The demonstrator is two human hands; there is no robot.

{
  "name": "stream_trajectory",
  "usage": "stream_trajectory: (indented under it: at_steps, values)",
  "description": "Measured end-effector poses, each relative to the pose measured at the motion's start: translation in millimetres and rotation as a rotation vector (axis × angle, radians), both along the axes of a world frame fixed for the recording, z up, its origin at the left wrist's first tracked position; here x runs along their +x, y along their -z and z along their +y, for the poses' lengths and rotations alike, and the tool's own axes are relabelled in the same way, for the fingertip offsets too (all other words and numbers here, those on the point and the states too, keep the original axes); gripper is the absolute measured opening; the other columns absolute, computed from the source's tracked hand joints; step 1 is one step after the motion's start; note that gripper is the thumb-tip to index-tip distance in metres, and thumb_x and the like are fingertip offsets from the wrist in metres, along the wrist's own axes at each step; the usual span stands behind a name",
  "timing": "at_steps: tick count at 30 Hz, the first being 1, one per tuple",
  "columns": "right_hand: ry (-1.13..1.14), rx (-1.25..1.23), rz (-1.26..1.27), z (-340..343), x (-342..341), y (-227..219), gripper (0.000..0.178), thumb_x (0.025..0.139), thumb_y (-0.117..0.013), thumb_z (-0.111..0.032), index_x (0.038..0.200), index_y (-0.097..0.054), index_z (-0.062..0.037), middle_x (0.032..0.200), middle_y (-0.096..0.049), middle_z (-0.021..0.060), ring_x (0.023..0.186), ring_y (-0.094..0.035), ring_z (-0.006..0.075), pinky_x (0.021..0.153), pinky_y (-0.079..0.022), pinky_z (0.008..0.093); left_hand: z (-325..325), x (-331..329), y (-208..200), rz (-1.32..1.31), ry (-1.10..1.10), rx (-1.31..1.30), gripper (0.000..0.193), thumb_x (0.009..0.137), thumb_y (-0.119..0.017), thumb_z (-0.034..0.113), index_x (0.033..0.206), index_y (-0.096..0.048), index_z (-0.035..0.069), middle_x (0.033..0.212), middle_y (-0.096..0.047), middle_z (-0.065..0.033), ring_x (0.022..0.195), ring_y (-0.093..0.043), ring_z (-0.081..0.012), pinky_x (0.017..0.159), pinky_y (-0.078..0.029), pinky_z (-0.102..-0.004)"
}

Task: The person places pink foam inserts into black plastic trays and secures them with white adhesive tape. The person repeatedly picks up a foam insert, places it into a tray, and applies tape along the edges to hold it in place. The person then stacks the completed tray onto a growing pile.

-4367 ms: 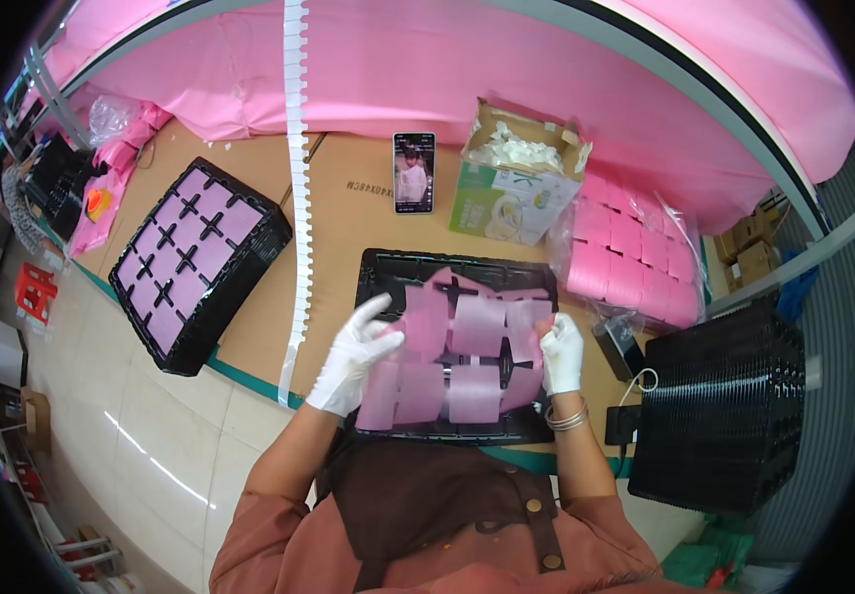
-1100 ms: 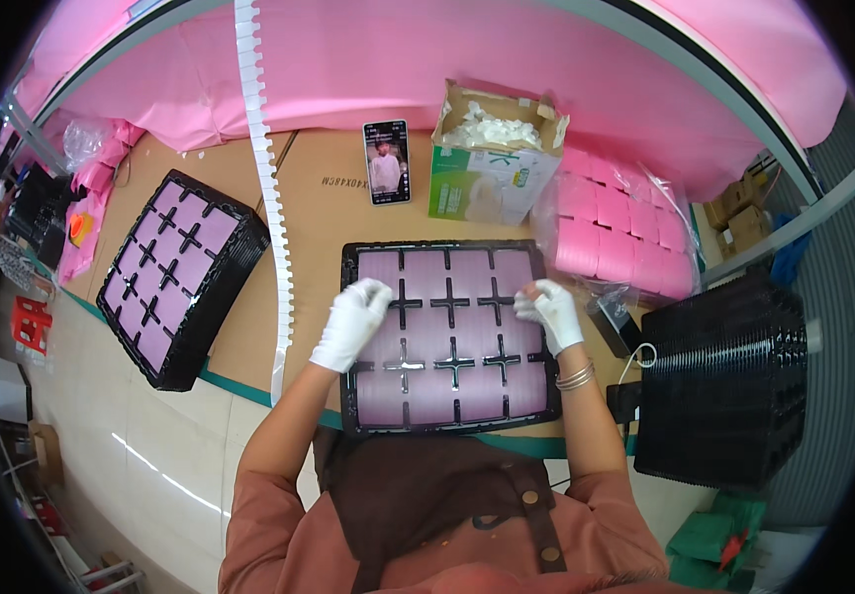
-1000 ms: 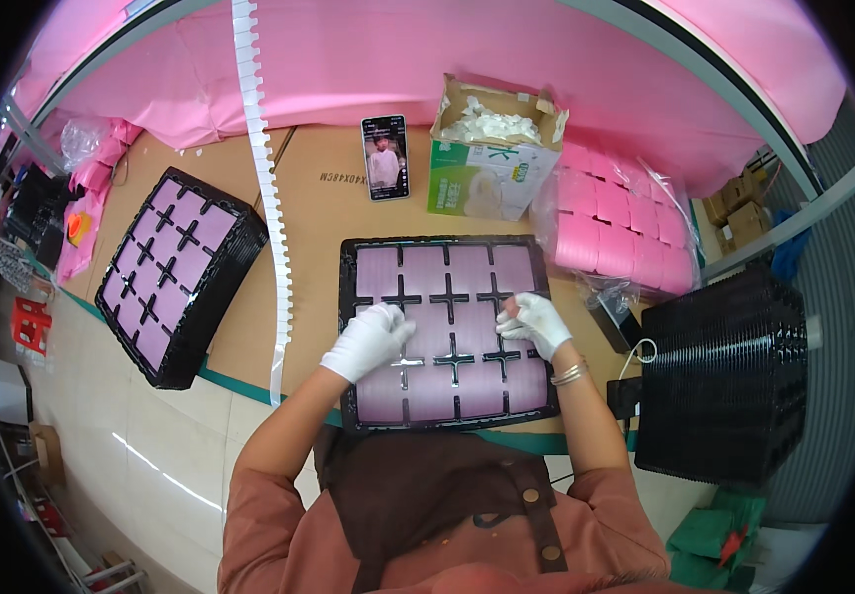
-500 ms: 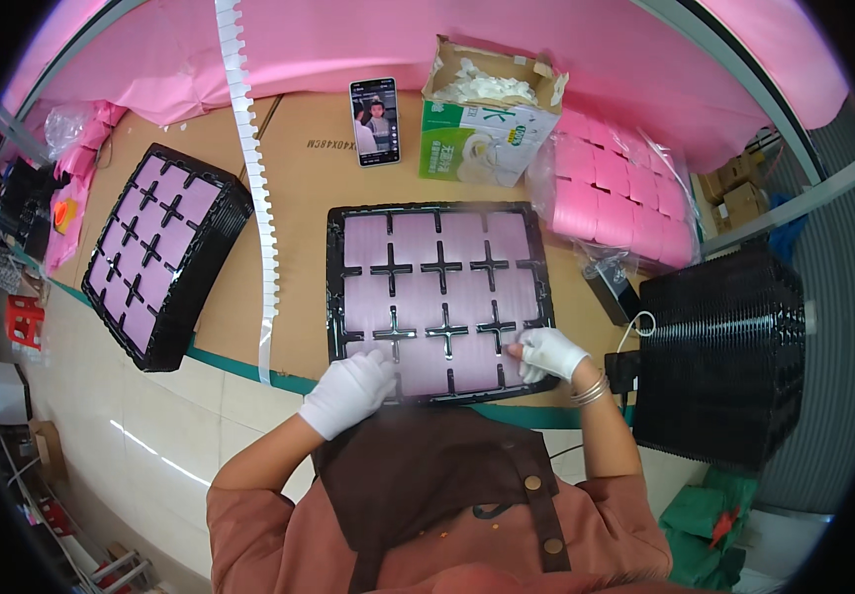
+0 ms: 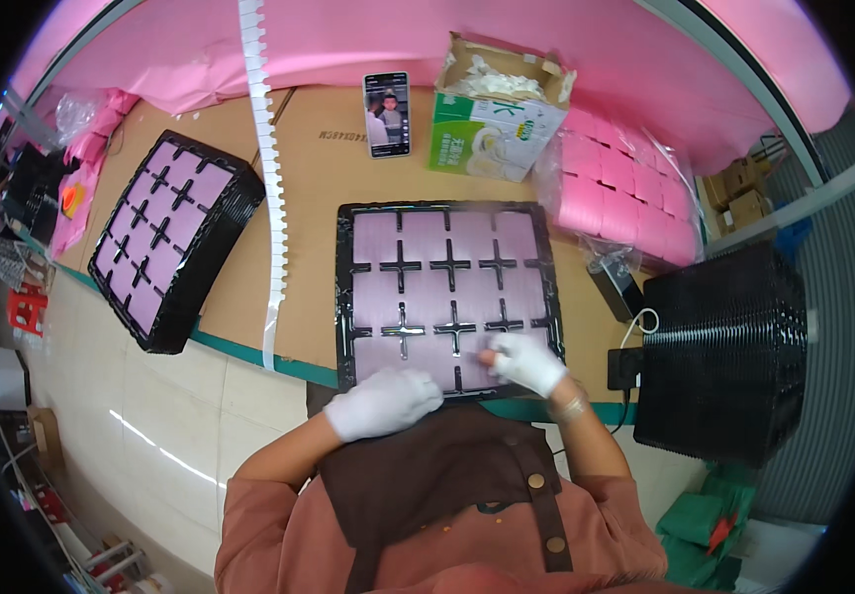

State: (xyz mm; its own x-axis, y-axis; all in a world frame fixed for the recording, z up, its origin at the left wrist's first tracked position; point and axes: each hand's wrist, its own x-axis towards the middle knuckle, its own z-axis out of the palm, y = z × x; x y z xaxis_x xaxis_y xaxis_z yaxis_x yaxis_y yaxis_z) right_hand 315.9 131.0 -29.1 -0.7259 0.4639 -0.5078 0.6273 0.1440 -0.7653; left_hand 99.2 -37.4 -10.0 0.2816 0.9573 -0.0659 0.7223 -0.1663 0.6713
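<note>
In front of me lies a black plastic tray (image 5: 345,297) with cross-shaped dividers, its compartments filled with pale purple pieces (image 5: 427,284) that look like stacked sheets. My left hand (image 5: 385,404), in a white glove, rests over the tray's near edge with its fingers lying together toward the right; the fingertips are partly hidden. Above the near right compartments is my right hand (image 5: 526,364), also gloved, a bare fingertip showing and its fingers drawn together. Whatever is between them, if anything, is too small and blurred to make out.
A second filled black tray (image 5: 182,297) stands left, beside a notched white strip (image 5: 271,178). Behind are a phone (image 5: 388,116), an open carton (image 5: 487,139) of white items and wrapped pink stacks (image 5: 625,188). Stacked black trays (image 5: 719,356) and a black adapter (image 5: 624,368) flank the right.
Both hands have shifted: the left moved right and slightly down along the near edge, the right moved left over the compartments. The whole view has shifted slightly too.
</note>
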Motion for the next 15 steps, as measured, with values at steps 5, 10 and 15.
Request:
stream_trajectory:
  at_steps: [5,10,15]
  values:
    - [0.769,0.558,0.107,20,64,19,0.016,0.092,-0.062,-0.014,0.099,-0.064,-0.0004,0.083,-0.070,0.0124,0.075,-0.069,0.0212,0.070,-0.053,0.0330,-58,-59,26,-0.013,-0.917,0.152,0.021,0.095,-0.056,0.008,0.110,-0.062,-0.005,0.101,-0.065,-0.0194,0.097,-0.065,-0.0284,0.083,-0.051,-0.0358]
    - [0.757,0.673,-0.155,10,42,6,0.024,0.089,-0.065,-0.016,0.106,-0.064,0.0010,0.094,-0.071,0.0186,0.085,-0.070,0.0288,0.077,-0.053,0.0363,-54,-25,23,-0.007,-1.069,0.009,0.051,0.088,-0.070,0.026,0.123,-0.054,-0.008,0.103,-0.058,-0.0236,0.091,-0.060,-0.0345,0.078,-0.050,-0.0417]
    - [0.819,0.703,0.067,16,62,49,0.024,0.089,-0.065,-0.014,0.106,-0.064,0.0024,0.094,-0.071,0.0187,0.086,-0.070,0.0290,0.078,-0.053,0.0365,-51,-44,26,-0.859,-1.214,-0.247,0.042,0.084,-0.074,0.019,0.113,-0.058,-0.007,0.110,-0.060,-0.0149,0.094,-0.058,-0.0205,0.080,-0.049,-0.0357]
